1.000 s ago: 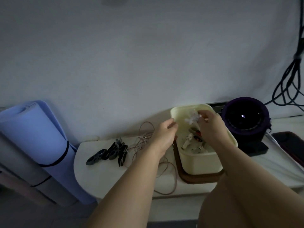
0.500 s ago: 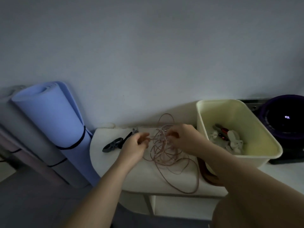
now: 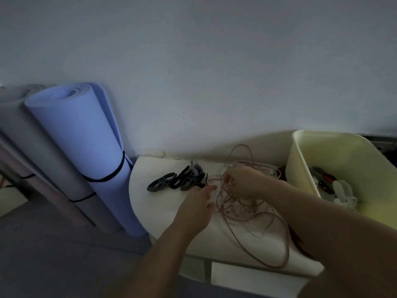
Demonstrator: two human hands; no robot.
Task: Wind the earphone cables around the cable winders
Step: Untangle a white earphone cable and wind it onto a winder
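Note:
A loose tangle of pinkish earphone cables (image 3: 247, 214) lies on the white table (image 3: 163, 203). My right hand (image 3: 242, 181) sits on top of the tangle with its fingers curled into the strands. My left hand (image 3: 197, 205) reaches in from the left, fingers extended, its tips touching the tangle's left edge. Several dark cable winders (image 3: 178, 180) lie in a row on the table, just left of both hands.
A cream plastic bin (image 3: 300, 160) with wound white earphones and small red items stands at the right. A rolled blue mat (image 3: 86, 147) and grey rolls lean against the wall at the left. The table's front edge runs below the cables.
Both hands left the cream bin and came to the cable tangle. The view swung left. My left hand's fingers have stretched out toward the strands since half a second ago.

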